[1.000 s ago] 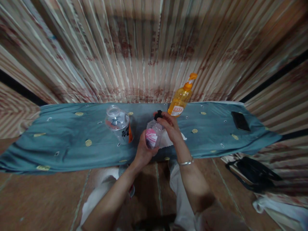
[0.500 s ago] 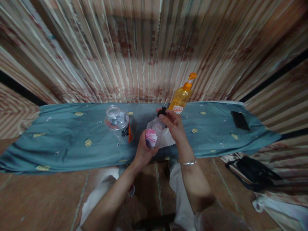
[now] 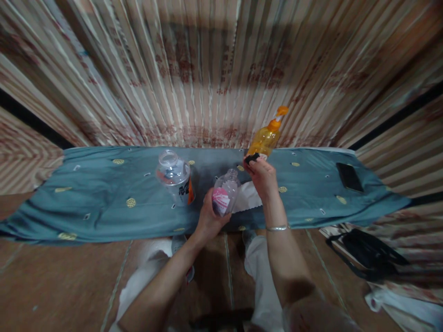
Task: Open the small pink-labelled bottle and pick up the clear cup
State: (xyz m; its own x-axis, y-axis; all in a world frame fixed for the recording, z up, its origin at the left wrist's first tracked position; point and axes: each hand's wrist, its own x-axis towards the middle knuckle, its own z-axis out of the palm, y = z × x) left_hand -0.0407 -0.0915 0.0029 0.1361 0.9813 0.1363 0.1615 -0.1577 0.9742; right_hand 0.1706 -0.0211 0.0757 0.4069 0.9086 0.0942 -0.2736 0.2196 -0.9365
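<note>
My left hand [image 3: 211, 217] is wrapped around a clear plastic bottle [image 3: 232, 188] with a pink and white label. The bottle leans slightly to the right, and its threaded mouth is uncovered. Up and to the right of that mouth, my right hand [image 3: 265, 177] pinches a small black bottle top [image 3: 251, 159]; its exact shape is blurred. Just behind the right hand stands an orange pump bottle [image 3: 266, 140] of yellow liquid, its lower part partly covered by the hand. White tissue [image 3: 247, 197] lies on the cloth between the clear bottle and my right wrist.
A clear plastic cup with a domed lid [image 3: 178, 180] stands left of my hands. The bench is covered with a teal patterned cloth [image 3: 104, 203]. A black phone [image 3: 350, 177] lies at its right end. Pleated curtains [image 3: 207, 69] hang behind, and a black bag [image 3: 368, 253] rests at lower right.
The black top has come off the clear bottle's mouth and moved right in my right hand. My left hand still holds the bottle. The whole view has shifted slightly.
</note>
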